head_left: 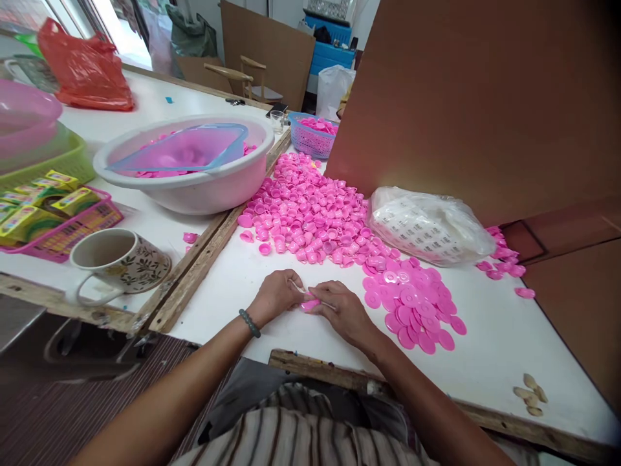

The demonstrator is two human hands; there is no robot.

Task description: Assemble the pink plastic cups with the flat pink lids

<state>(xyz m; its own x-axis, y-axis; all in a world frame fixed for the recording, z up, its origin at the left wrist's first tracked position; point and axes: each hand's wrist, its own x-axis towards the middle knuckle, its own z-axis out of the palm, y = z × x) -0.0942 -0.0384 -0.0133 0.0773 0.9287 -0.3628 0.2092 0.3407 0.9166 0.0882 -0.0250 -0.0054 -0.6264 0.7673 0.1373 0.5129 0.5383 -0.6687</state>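
Note:
My left hand (276, 296) and my right hand (345, 312) meet over the white table near its front edge. Both have their fingers closed around a small pink plastic piece (310, 303), with something whitish and thin beside it. Fingers cover much of the piece, so I cannot tell whether it is a cup or a saucer. Just beyond my hands lies a heap of tiny pink toy cups (310, 210). Flat round pink saucers (422, 304) are spread to the right of my right hand.
A clear bag of printed white slips (431, 226) lies behind the saucers, against a cardboard sheet (466, 97). At left stand a white basin (194, 194), a mug (121, 262) and a pink basket (87, 236) of boxes. Nut shells (531, 395) lie front right.

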